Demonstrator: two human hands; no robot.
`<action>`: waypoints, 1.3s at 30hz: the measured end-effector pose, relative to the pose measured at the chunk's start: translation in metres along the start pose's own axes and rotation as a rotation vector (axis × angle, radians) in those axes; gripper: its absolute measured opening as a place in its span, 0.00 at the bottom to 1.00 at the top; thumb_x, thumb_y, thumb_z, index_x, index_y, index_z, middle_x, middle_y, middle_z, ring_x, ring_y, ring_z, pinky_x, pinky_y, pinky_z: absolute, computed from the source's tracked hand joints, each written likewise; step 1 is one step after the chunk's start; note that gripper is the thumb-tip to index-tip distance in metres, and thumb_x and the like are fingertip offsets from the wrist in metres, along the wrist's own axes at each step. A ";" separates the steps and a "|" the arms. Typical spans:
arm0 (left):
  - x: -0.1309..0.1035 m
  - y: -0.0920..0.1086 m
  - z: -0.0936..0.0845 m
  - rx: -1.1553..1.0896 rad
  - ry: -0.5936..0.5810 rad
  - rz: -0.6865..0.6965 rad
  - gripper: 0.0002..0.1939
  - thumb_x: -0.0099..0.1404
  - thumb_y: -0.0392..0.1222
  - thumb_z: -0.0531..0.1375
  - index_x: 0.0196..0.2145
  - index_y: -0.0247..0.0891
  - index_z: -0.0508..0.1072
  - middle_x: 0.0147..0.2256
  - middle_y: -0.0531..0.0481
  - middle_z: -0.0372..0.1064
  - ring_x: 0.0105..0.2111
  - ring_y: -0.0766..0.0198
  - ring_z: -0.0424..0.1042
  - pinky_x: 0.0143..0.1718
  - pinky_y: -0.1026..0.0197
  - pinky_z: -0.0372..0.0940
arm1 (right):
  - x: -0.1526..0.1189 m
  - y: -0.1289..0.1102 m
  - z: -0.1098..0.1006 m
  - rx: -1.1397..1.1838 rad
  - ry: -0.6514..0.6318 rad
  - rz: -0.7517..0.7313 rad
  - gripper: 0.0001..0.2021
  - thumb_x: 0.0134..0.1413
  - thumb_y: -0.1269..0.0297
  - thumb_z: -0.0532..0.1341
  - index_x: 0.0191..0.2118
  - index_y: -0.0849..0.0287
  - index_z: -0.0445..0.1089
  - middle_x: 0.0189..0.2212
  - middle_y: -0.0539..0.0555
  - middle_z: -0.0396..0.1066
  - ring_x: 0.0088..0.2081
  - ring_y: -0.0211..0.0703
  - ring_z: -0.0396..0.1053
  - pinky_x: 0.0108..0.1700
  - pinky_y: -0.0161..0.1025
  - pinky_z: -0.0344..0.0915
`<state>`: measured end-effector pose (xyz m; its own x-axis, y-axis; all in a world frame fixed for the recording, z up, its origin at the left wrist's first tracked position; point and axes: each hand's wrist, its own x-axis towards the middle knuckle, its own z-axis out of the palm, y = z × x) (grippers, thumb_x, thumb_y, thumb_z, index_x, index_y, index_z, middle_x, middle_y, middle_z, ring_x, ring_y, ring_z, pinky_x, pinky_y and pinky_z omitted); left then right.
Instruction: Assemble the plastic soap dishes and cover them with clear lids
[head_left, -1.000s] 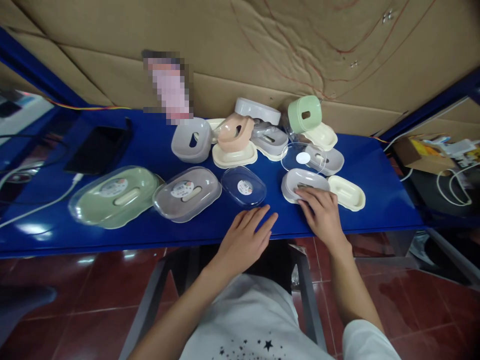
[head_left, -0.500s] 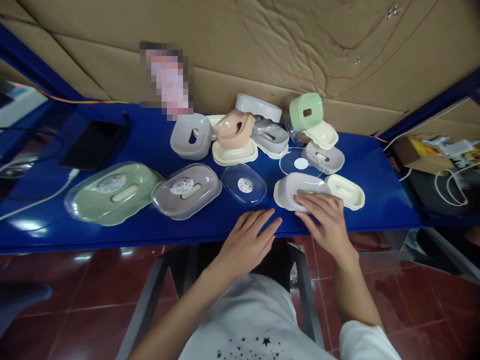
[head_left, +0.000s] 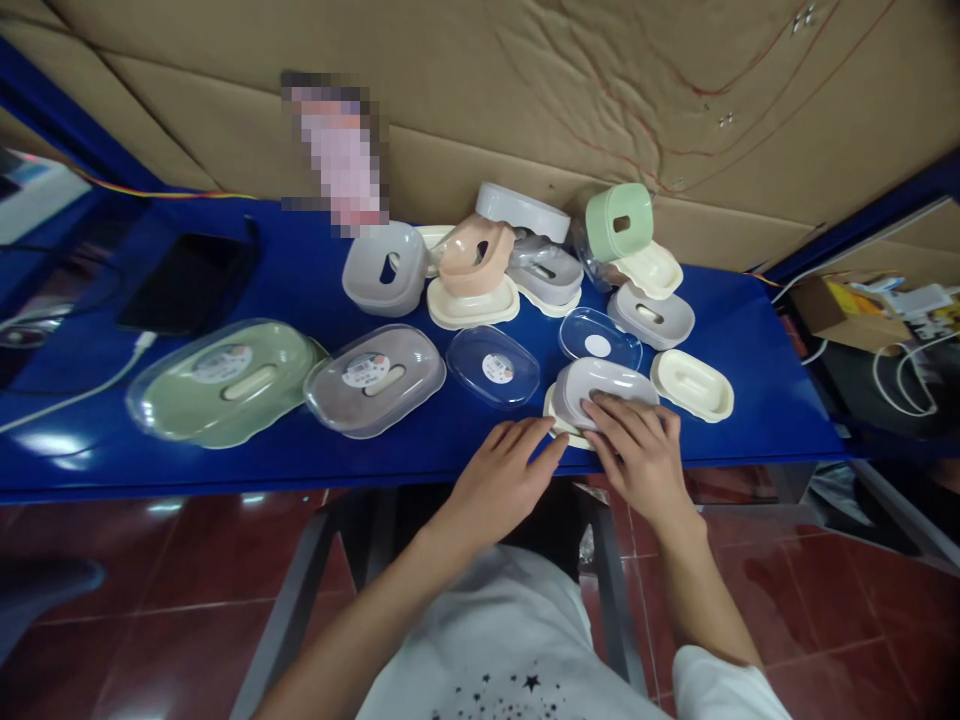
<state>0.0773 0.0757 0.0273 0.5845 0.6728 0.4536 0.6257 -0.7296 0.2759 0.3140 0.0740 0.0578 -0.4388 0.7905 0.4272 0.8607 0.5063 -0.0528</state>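
A grey soap dish [head_left: 606, 377] sits on a cream base tray [head_left: 551, 402] near the table's front edge. My right hand [head_left: 640, 455] grips the dish's near side, fingers reaching inside it and thumb low in front. My left hand [head_left: 510, 478] is at the cream tray's left front edge, its fingers loosely spread and the fingertips at or just touching the rim. Behind the dish lies a clear lid with a round white sticker [head_left: 598, 346]. Another clear lid [head_left: 491, 370] rests to the left. Just right of my right hand is a cream tray [head_left: 694, 385].
Lidded green [head_left: 225, 385] and grey soap dishes [head_left: 375, 380] stand at left. Behind are a loose grey dish [head_left: 385, 268], a peach dish [head_left: 474, 258], a green dish [head_left: 619, 222] and several other parts. A phone [head_left: 187, 283] with a cable lies on the blue table [head_left: 420, 455].
The grey soap dish and cream tray have moved slightly towards me, showing more of the tray's front. My left hand has come up to the tray's edge. The clear lid behind appears shifted.
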 end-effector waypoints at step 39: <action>-0.084 -0.012 -0.043 0.039 0.190 -0.261 0.07 0.74 0.36 0.65 0.49 0.42 0.77 0.52 0.42 0.78 0.52 0.50 0.76 0.53 0.47 0.74 | 0.114 -0.026 0.053 0.227 -0.105 0.002 0.20 0.69 0.44 0.64 0.47 0.57 0.76 0.60 0.66 0.76 0.64 0.65 0.72 0.59 0.61 0.72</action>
<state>-0.0018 0.0220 0.0227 0.2968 0.7989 0.5231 0.7630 -0.5278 0.3731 0.2283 0.1690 0.0599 -0.4719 0.8172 0.3309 0.7867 0.5598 -0.2604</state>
